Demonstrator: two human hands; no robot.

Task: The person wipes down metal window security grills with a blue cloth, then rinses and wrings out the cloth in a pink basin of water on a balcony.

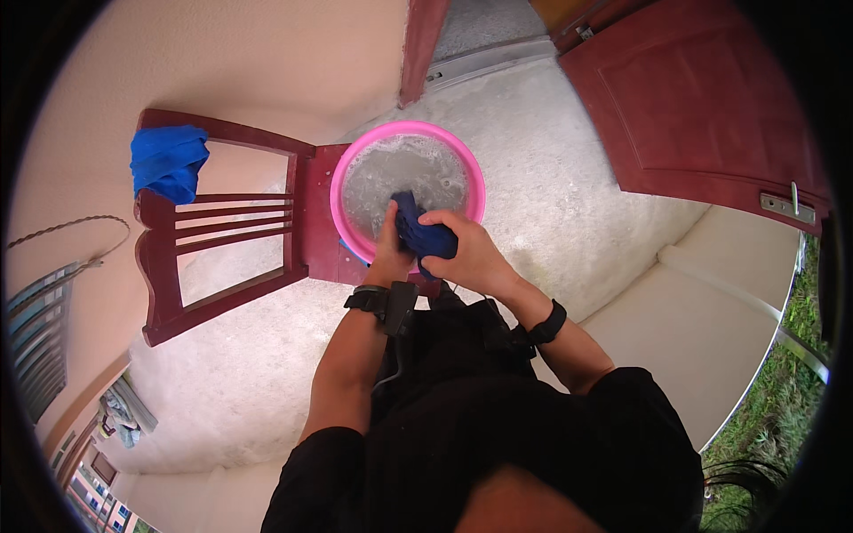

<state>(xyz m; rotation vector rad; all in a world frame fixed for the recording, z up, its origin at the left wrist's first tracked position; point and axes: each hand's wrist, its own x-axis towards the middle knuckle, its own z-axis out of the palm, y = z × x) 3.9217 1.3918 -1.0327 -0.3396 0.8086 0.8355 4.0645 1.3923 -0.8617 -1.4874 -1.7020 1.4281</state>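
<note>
A bunched dark blue cloth (426, 236) is held over the near part of a pink plastic basin (340, 180). My left hand (392, 250) grips it from the left side, with the thumb up along the cloth. From the right, my right hand (463, 250) has its fingers and thumb curled around the cloth. Cloudy, sudsy water (393, 166) with foam at its edge stands in the basin. The basin rests on the seat of a dark red wooden chair (326, 246). The cloth's upper end is close to the water; whether it touches cannot be told.
Over the corner of the chair's backrest hangs a brighter blue cloth (170, 160). A dark red door (693, 113) stands at the upper right, beside a doorway with a metal threshold (493, 63). A low wall (693, 300) runs along the right. Twisted wire (100, 220) juts from the left wall.
</note>
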